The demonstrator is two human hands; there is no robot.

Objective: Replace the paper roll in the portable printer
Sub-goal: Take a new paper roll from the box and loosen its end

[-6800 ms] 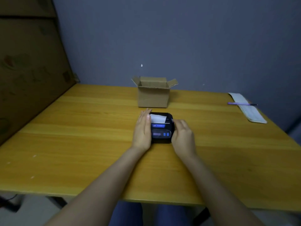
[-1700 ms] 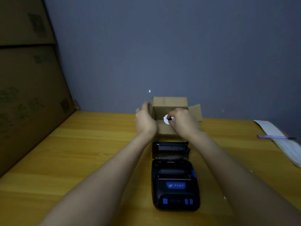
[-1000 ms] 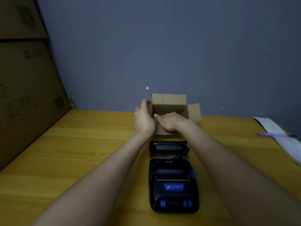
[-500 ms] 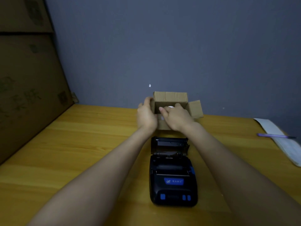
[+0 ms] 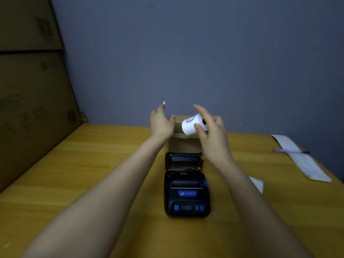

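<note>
Since half a second ago my right hand (image 5: 212, 135) has lifted out of the cardboard box (image 5: 177, 140), and it now pinches a white paper roll (image 5: 191, 124) between thumb and fingers, above the box. My left hand (image 5: 161, 122) hangs open with fingers spread, just beside the box's left side. Nearer me, mid-table (image 5: 74, 174), the black printer (image 5: 186, 190) sits with its lid flipped up. Near the right edge lies a pen (image 5: 290, 151) on a paper strip (image 5: 301, 159).

Purple pen (image 5: 290, 151) lying across long paper slip (image 5: 305, 161), wooden table (image 5: 93, 164), large cardboard boxes (image 5: 28, 108) at left
</note>
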